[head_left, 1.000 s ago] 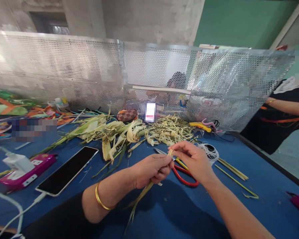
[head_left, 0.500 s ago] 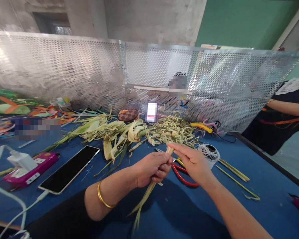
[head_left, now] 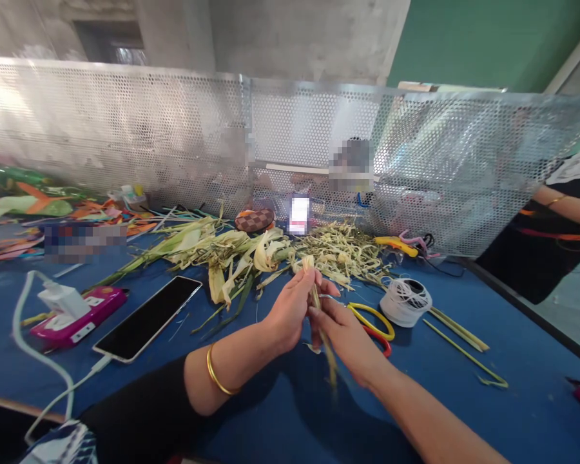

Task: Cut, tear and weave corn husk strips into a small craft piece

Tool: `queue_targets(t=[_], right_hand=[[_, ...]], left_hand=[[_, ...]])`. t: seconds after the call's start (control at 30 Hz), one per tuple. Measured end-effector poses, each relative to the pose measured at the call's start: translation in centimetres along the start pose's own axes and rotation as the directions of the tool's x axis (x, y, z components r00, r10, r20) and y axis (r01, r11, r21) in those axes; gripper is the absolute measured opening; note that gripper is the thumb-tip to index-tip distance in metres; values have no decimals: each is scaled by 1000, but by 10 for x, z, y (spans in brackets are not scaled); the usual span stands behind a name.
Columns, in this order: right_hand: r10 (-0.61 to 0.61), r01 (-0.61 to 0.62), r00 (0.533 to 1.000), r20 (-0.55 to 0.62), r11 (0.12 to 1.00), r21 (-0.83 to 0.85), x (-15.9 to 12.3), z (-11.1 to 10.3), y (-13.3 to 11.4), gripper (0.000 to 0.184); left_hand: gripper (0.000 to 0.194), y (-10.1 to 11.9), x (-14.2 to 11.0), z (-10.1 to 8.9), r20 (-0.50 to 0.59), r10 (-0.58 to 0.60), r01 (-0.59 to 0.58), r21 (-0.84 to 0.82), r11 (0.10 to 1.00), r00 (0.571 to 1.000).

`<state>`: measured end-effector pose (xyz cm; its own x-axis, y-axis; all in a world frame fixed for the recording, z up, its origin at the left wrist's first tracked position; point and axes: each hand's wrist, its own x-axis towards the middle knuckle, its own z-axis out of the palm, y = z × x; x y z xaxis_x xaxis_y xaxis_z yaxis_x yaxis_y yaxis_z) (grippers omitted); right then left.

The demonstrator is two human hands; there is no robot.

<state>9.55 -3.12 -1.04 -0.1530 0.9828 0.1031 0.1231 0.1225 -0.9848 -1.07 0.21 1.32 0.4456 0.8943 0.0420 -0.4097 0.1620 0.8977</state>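
Starting at left on the flat blue table [head_left: 444, 386], shows a white block charger [head_left: 62, 299] plugged into a glossy magenta power strip [head_left: 111, 303]. Next along, has a black-screened smartphone [head_left: 147, 319] lying aslant, with a tangled pile of pale green husks [head_left: 217, 248] beyond.

At centre, pinches a narrow bundle of straw-coloured husk [head_left: 315, 295] near its pale upper end, thumb pressed to fingers in the left hand [head_left: 292, 309]. Runs lengthwise from that end, pointing away toward the shredded heap, down and slightly right toward the near side, between both palms. Lies across to the right of the left grip, with the loose, blurred tail nearer to the right hand [head_left: 341, 325]. Touches the bundle lower down with right thumb and curled fingers; cannot tell how tightly.

Just right, shows scissors with yellow and red loop handles [head_left: 391, 327], partly hidden, then a thick spool of white string [head_left: 399, 312], then thin straight straw-yellow stalks [head_left: 459, 330].
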Motion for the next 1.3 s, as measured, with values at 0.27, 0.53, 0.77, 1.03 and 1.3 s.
queue_targets(t=[0.27, 0.53, 0.77, 1.03, 1.3], right_hand=[[-131, 67, 991, -37, 706, -705, 4, -31, -3, 33], [-173, -73, 978, -119, 255, -964, 7, -50, -9, 28], [-133, 16, 991, -17, 244, -970, 4, -43, -10, 18], [-106, 115, 992, 65, 581, -806, 3, -61, -20, 32], [-236, 164, 969, 74, 389, -906, 6, -59, -10, 28]], left_hand=[[14, 4, 11, -5, -256, 7, -77, -267, 961, 967], [36, 12, 13, -18, -312, 596, -320, 617, 719, 740], [44, 5, 9, -19, 512, 151, -516, 856, -14, 846], [21, 17, 17, -29, 504, 78, -499, 864, -74, 860], [25, 10, 15, -29, 447, 30, -442, 891, -104, 894]])
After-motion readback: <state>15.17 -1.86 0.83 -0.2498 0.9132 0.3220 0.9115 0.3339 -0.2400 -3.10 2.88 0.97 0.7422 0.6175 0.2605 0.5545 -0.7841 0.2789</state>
